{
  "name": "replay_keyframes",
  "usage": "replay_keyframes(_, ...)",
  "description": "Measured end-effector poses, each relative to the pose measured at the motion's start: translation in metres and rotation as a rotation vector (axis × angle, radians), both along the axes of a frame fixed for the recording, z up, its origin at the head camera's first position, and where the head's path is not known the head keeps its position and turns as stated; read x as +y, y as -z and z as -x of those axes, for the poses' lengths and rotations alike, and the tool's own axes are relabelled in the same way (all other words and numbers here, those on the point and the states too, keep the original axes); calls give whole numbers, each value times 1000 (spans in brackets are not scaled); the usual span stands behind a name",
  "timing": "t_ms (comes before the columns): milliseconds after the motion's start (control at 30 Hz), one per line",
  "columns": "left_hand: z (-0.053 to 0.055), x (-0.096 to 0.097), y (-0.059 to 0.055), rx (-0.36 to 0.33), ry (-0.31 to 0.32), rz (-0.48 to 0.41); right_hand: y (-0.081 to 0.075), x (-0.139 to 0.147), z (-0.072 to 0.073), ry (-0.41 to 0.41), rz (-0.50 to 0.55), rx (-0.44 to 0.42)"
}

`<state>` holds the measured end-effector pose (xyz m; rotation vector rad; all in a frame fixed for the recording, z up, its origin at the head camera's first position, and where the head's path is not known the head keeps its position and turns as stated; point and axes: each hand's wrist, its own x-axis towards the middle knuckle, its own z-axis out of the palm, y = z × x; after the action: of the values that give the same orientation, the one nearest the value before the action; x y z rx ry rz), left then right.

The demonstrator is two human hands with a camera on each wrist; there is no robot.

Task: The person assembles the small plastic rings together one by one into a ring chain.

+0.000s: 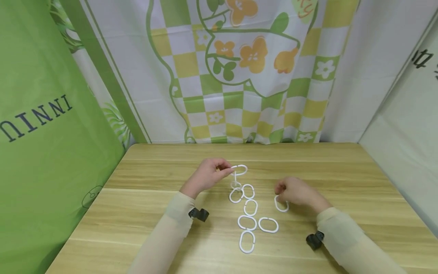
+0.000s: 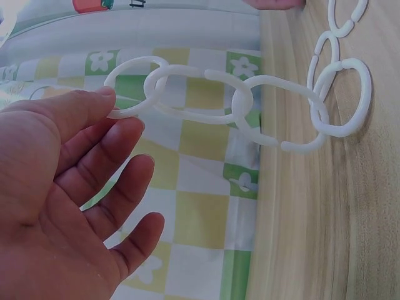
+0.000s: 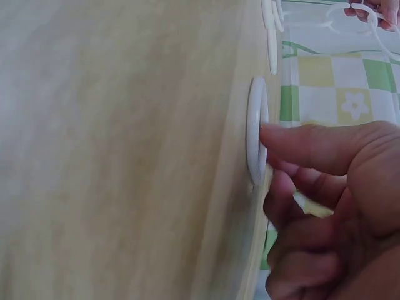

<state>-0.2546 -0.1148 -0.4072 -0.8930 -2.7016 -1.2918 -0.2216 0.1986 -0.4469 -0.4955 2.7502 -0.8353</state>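
Observation:
My left hand [image 1: 211,173] pinches the top white oval curtain ring [image 2: 134,61] between thumb and forefinger, holding it above the table. From it hangs a linked chain of like rings, with a middle link [image 2: 199,117] and a lower link [image 2: 281,83] stretched toward the table. The rest of the chain, including its nearest ring [image 1: 241,249], lies on the wood. Over to the right, my right hand [image 1: 297,191] has thumb and fingertips on a separate curtain ring [image 3: 253,134], pinching its edge at the table surface. Part of that ring is behind the thumb.
Another curtain ring [image 1: 268,231] lies flat just right of the chain. The wooden table [image 1: 143,243] ends at a patterned curtain [image 1: 191,91] at the back. A green cloth [image 1: 41,171] hangs on the left, a pale one [image 1: 407,125] on the right.

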Motion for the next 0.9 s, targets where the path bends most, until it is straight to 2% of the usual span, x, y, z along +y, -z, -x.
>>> replay_keyframes(200,0,2,0,-4,9,13,-2,1,-3,36,-70,-17)
replay_keyframes(333,0,3,-1,-18,16,19,-4,4,-3,49,-23,-72)
replay_keyframes(500,-1,4,-2,-42,22,18,-8,13,2,74,38,-68)
replay_keyframes(733,-1,4,-1,-57,28,16,-15,28,0,19,15,-58)
replay_keyframes(900,-1,2,-1,-51,36,24,-7,26,-2,-26,-30,-61)
